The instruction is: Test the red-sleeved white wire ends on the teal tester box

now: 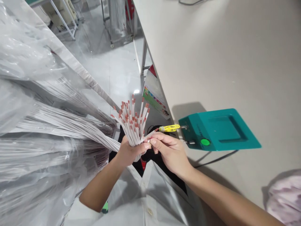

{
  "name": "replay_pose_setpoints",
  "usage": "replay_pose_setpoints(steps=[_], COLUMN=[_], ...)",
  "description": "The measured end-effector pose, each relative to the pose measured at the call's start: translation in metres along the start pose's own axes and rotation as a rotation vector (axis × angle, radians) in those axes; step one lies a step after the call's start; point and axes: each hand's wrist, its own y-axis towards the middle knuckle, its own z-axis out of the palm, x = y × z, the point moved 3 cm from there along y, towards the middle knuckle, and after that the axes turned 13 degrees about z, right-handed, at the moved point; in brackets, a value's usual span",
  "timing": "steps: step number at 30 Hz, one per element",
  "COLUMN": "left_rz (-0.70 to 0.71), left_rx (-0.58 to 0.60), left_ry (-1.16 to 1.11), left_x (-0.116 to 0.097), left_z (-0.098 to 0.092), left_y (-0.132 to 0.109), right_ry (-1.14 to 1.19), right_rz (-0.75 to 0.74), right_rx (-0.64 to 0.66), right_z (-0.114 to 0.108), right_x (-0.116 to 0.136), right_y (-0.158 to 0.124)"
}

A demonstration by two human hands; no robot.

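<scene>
My left hand (129, 152) is wrapped around a thick bundle of white wires (133, 133) with reddish-brown, copper-coloured ends fanned upward. My right hand (172, 153) meets it at the thumb, its fingers pinching a single white wire (150, 135) that leans to the right. The tip of this wire lies close to a yellow clip (169, 128); whether they touch I cannot tell. That clip sticks out from a teal tester box (211, 130), which has a green round button (205, 142) and rests at the table's edge.
Long white wires (77, 122) under clear plastic (21, 62) spread over a surface on the left. The pale table (223, 62) fills the right side. A black cable (217, 158) runs from under the box. Pinkish cloth (285, 194) lies at lower right; a printed carton (155, 97) stands below the table.
</scene>
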Motion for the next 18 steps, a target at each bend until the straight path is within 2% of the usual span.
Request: replay_pose_setpoints(steps=[5,9,11,15,18], left_rz=[-0.012,0.015,0.019,-0.009,-0.017], left_rx=[0.040,-0.028,-0.063,-0.101,-0.157], left_ry=[0.141,0.230,0.260,0.264,0.219], left_x=[0.003,0.001,-0.001,-0.006,-0.011], left_z=[0.000,0.003,0.005,0.007,0.006], left_y=[-0.001,-0.003,-0.004,-0.002,0.000], right_ry=[-0.419,-0.781,-0.948,-1.073,-0.979], right_rz=[-0.370,-0.687,-0.790,-0.861,-0.773], right_rx=[-0.088,-0.186,-0.230,-0.185,-0.121], right_z=[-0.003,-0.004,-0.006,-0.010,-0.014], right_x=[0.017,0.021,0.020,0.016,0.016], right_y=[-0.006,-0.009,-0.010,-0.014,-0.016])
